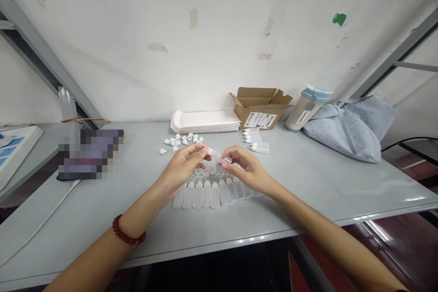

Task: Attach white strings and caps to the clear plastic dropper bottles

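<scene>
My left hand (183, 164) and my right hand (244, 169) meet above the grey table (308, 178), both pinching one small clear plastic bottle (216, 155) held sideways between them. The left fingers close on its capped end, the right fingers on its body. Just below the hands lies a row of several small clear dropper bottles (214, 191), side by side. A scatter of small white caps (179, 140) sits behind the left hand. A few capped bottles (255, 141) lie behind the right hand.
A stack of white trays (205, 121) and an open cardboard box (260, 108) stand against the wall. A tumbler (306, 107) and a light blue bag (345, 130) are at the right. A blurred-out object (89, 154) with a white cable (44, 223) lies left.
</scene>
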`<state>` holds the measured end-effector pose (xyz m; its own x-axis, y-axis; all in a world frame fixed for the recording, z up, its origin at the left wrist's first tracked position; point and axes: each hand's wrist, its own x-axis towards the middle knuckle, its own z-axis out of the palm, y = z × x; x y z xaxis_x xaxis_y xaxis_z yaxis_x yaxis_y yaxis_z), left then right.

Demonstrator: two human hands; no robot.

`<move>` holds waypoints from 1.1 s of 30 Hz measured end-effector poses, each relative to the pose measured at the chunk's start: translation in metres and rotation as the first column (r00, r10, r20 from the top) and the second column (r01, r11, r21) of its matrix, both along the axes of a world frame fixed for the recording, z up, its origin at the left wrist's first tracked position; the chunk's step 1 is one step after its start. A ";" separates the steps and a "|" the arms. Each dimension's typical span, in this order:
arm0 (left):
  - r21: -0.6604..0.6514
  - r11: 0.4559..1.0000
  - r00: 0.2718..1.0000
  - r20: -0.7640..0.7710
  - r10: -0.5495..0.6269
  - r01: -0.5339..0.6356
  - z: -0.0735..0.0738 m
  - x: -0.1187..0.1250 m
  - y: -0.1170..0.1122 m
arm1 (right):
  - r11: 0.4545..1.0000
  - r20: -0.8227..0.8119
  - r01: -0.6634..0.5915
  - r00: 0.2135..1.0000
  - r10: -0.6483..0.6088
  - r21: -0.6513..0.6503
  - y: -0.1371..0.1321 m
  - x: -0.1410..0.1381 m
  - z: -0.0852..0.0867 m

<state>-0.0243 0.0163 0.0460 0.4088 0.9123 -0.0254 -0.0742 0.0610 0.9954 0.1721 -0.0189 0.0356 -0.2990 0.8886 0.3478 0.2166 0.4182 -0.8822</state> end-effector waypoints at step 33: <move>-0.057 0.995 0.989 -0.120 -0.091 0.084 0.002 0.001 -0.004 | 0.995 0.002 -0.003 1.000 0.003 -0.103 0.004 0.009 0.002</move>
